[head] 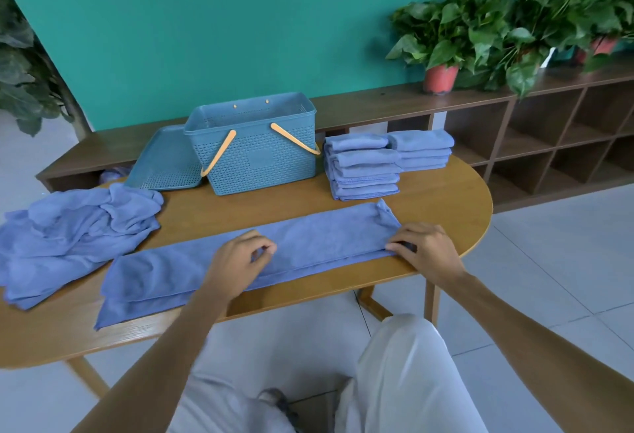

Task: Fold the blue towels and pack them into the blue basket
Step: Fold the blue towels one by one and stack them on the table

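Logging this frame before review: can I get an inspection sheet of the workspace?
Surface: wooden table, rounded right end.
Job's things: long towel folded lengthwise along the near edge; basket open, nothing seen inside, handles down; two folded stacks right of it; unfolded pile at left.
Clutter: lid leaning on the basket's left side.
Hands: left hand over the towel's middle, fingers curled, grip unclear; right hand pinching the towel's right end.
Cables: nothing seen.
Surroundings: teal wall, low shelf with potted plants, tiled floor.
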